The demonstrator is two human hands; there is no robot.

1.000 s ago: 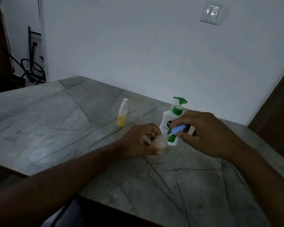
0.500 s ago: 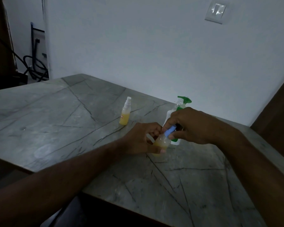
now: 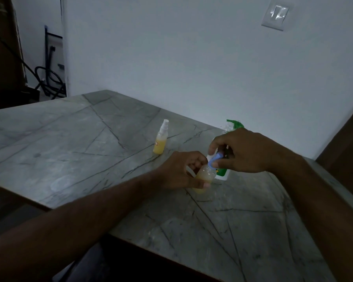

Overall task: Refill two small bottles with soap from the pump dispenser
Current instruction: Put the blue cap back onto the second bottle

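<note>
I see a grey stone table (image 3: 130, 159) with dark lines running across it. Closest to me on the table is a small round bottle (image 3: 204, 180) with yellow soap inside. My left hand (image 3: 181, 171) is wrapped around the bottle and grips it, with the thumb across its front. The bottle leans a little toward the right.

My right hand (image 3: 243, 151) is just above the bottle. Its thumb and fingers pinch a small blue cap (image 3: 215, 159). The cap sits right at the top of the bottle, tilted. I cannot tell if it is fully on.

Just behind the bottle stands the pump dispenser (image 3: 228, 147). It is white with a green top, and my right hand hides most of it.

Behind the bottle and off to the left stands a thin spray bottle (image 3: 161, 141). It has yellow soap inside and a white top. It stands up straight, well apart from my hands.

Far behind it all is a white wall with a light switch (image 3: 275, 15) high up.
</note>
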